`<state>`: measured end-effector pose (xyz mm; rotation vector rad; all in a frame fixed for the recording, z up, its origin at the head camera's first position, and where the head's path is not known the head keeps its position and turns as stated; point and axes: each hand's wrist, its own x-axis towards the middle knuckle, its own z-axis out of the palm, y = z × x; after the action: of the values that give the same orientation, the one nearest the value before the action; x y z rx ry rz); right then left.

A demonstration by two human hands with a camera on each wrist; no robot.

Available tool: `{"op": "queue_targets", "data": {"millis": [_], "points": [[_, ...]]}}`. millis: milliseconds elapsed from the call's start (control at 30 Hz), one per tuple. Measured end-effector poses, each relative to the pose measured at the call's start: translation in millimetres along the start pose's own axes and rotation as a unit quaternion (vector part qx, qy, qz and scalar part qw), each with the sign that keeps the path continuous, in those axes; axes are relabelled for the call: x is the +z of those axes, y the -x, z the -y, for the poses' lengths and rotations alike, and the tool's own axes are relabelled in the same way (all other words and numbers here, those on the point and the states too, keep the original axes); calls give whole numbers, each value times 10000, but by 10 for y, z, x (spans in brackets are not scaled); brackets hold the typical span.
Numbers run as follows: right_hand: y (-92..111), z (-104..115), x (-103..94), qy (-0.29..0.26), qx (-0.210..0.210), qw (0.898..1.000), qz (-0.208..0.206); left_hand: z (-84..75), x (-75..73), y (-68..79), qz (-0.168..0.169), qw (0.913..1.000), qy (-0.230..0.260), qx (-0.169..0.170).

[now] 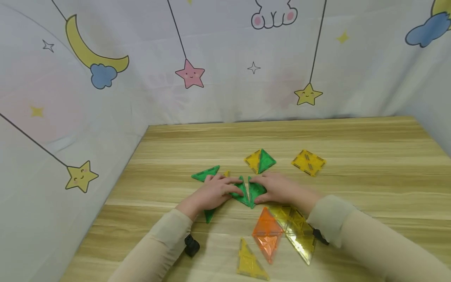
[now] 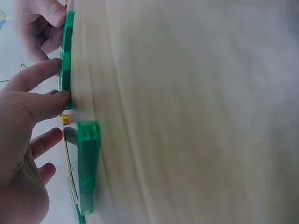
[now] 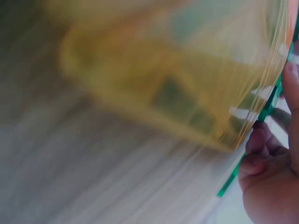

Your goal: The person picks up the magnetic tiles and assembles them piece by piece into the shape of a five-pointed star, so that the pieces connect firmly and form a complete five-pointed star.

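Note:
Two green translucent triangular tiles lie side by side near the middle of the table, a narrow gap between them. My left hand (image 1: 215,192) holds the left green tile (image 1: 243,199) between thumb and finger, its other fingers spread. Opposite it, my right hand (image 1: 280,188) pinches the right green tile (image 1: 255,192) at its outer side. Edge-on in the left wrist view, a nearer green tile (image 2: 88,168) stands below the left hand's fingers. A blurred yellow tile (image 3: 163,93) fills much of the right wrist view, beside the right hand (image 3: 271,172).
Behind the hands lie a yellow-and-green tile pair (image 1: 260,161) and yellow tiles (image 1: 308,162). Another green triangle (image 1: 206,173) is at the left. In front are orange tiles (image 1: 267,233), joined yellow tiles (image 1: 299,231) under the right forearm, and a yellow triangle (image 1: 250,262).

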<state>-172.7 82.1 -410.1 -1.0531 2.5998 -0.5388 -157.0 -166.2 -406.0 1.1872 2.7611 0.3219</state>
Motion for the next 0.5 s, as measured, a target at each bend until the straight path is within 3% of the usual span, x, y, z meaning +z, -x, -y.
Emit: {"op": "queue_targets", "data": {"millis": [367, 500], "points": [[-11, 31, 24, -33, -134, 9999, -15, -24, 23, -43, -133, 9998, 10, 158], [13, 31, 8, -96, -40, 9999, -8, 20, 32, -19, -163, 9995, 252, -40]]}}
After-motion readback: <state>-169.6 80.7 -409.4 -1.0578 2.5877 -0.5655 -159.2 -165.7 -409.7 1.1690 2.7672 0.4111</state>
